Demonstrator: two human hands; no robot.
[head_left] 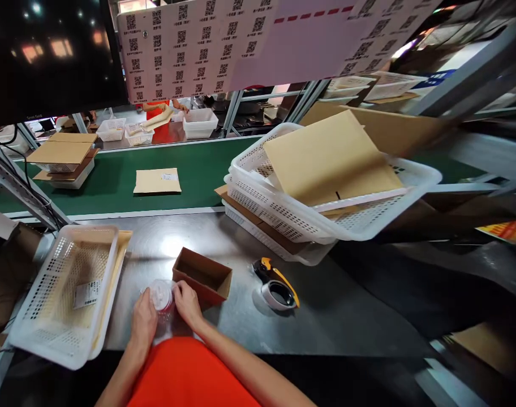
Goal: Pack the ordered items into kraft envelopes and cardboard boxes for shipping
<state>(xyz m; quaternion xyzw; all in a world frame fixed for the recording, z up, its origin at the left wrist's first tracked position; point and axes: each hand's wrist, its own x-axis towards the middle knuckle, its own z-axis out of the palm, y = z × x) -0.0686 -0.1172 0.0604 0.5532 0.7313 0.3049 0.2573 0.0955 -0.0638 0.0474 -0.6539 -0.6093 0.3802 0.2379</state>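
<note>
Close to my body, a round tub (pixel 161 296) wrapped in clear plastic, with a whitish top and a reddish band, is between my two hands at the front of the metal table. My left hand (pixel 143 317) grips its left side. With closed fingers, my right hand (pixel 187 304) holds the wrap at the right side. What exactly is inside the wrap cannot be made out. Just beyond my right hand stands an open brown cardboard box (pixel 202 277), its inside dark. To the right of the box lies a yellow and black tape dispenser (pixel 279 285) with a tape roll.
A white basket (pixel 63 294) with a labelled envelope sits at the left. At the right, stacked white baskets (pixel 279 209) hold cardboard. Behind runs a green conveyor (pixel 207 169) carrying a flat envelope (pixel 157 181). A monitor (pixel 50 56) and a QR-code board (pixel 224 51) hang above.
</note>
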